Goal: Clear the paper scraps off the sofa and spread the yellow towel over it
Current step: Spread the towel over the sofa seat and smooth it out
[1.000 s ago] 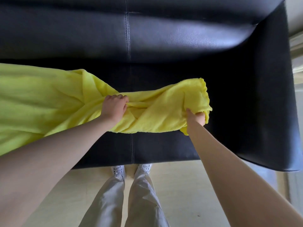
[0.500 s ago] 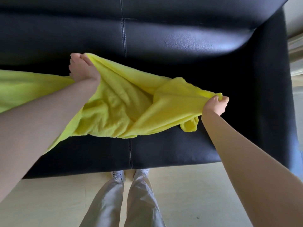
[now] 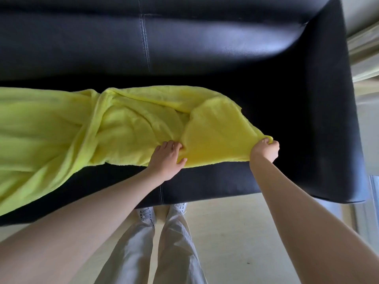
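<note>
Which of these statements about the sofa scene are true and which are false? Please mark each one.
1. The right hand pinches a corner of the yellow towel. True.
2. The left hand is lifted high above the sofa. False: it rests on the towel near the seat's front edge.
3. The towel lies flat and smooth. False: it is twisted and bunched in the middle.
4. The seat to the right of the towel is uncovered. True.
5. The sofa is white. False: it is black.
</note>
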`<state>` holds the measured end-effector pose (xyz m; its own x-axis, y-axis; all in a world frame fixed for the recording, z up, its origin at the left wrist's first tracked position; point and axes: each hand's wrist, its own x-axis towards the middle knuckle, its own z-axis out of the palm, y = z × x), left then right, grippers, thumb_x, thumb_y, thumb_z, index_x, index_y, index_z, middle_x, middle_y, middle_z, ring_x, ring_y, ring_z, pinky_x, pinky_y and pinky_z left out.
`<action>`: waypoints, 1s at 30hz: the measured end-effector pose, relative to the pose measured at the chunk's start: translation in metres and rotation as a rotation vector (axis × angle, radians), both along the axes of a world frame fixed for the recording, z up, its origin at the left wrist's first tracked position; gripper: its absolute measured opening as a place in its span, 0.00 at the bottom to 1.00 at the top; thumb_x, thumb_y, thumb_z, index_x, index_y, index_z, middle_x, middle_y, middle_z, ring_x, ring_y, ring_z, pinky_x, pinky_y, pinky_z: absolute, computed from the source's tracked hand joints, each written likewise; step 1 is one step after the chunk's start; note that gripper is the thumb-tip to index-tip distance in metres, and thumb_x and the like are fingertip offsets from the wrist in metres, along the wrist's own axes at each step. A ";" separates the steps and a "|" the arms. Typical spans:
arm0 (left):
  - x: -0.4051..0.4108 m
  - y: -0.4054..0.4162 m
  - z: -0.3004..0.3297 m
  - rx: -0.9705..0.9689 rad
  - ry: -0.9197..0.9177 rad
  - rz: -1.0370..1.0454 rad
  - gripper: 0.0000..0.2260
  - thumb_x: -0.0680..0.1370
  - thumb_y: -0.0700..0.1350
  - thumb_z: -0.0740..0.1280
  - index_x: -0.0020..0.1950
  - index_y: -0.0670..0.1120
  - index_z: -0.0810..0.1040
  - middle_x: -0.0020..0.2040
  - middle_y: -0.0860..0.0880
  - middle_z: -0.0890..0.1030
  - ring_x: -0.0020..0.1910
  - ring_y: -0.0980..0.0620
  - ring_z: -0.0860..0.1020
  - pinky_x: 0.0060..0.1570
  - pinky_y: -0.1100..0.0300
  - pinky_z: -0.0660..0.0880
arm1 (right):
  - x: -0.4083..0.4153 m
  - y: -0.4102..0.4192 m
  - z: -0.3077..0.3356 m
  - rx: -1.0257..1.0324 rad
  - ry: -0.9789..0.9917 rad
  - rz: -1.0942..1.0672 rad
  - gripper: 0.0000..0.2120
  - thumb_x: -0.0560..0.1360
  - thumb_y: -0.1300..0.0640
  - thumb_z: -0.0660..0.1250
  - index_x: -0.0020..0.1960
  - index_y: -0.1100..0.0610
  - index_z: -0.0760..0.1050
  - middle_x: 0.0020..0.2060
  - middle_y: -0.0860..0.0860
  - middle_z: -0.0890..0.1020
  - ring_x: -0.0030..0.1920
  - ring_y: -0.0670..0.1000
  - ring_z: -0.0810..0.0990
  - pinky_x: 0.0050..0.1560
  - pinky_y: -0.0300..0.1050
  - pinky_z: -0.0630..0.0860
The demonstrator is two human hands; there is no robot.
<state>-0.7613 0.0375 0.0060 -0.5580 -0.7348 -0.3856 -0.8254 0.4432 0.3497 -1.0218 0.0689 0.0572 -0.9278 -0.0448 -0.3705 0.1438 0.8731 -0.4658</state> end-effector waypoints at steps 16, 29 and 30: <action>0.018 0.084 0.004 0.026 -0.240 -0.225 0.11 0.78 0.47 0.58 0.47 0.46 0.78 0.47 0.48 0.77 0.50 0.47 0.75 0.50 0.55 0.68 | 0.002 0.155 -0.037 0.516 -0.648 0.072 0.08 0.79 0.64 0.56 0.56 0.64 0.69 0.41 0.59 0.76 0.20 0.53 0.76 0.16 0.37 0.71; -0.033 0.103 -0.012 0.887 0.776 1.651 0.09 0.79 0.43 0.63 0.57 0.44 0.75 0.56 0.47 0.78 0.57 0.52 0.76 0.56 0.60 0.74 | 0.014 0.127 -0.037 0.390 -0.285 0.972 0.13 0.76 0.59 0.56 0.60 0.59 0.69 0.58 0.58 0.72 0.52 0.59 0.74 0.49 0.47 0.70; -0.035 0.096 -0.010 0.907 0.838 1.706 0.07 0.78 0.45 0.65 0.55 0.45 0.75 0.56 0.48 0.77 0.58 0.53 0.76 0.59 0.59 0.73 | 0.013 0.118 -0.037 0.364 -0.278 0.979 0.14 0.76 0.59 0.56 0.61 0.59 0.69 0.59 0.58 0.71 0.50 0.57 0.74 0.48 0.47 0.70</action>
<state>-0.7959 0.1338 -0.0040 0.1152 -0.3790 -0.9182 0.2996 -0.8680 0.3959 -1.0087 0.1872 0.0198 -0.4302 -0.5658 -0.7034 -0.6309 0.7457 -0.2141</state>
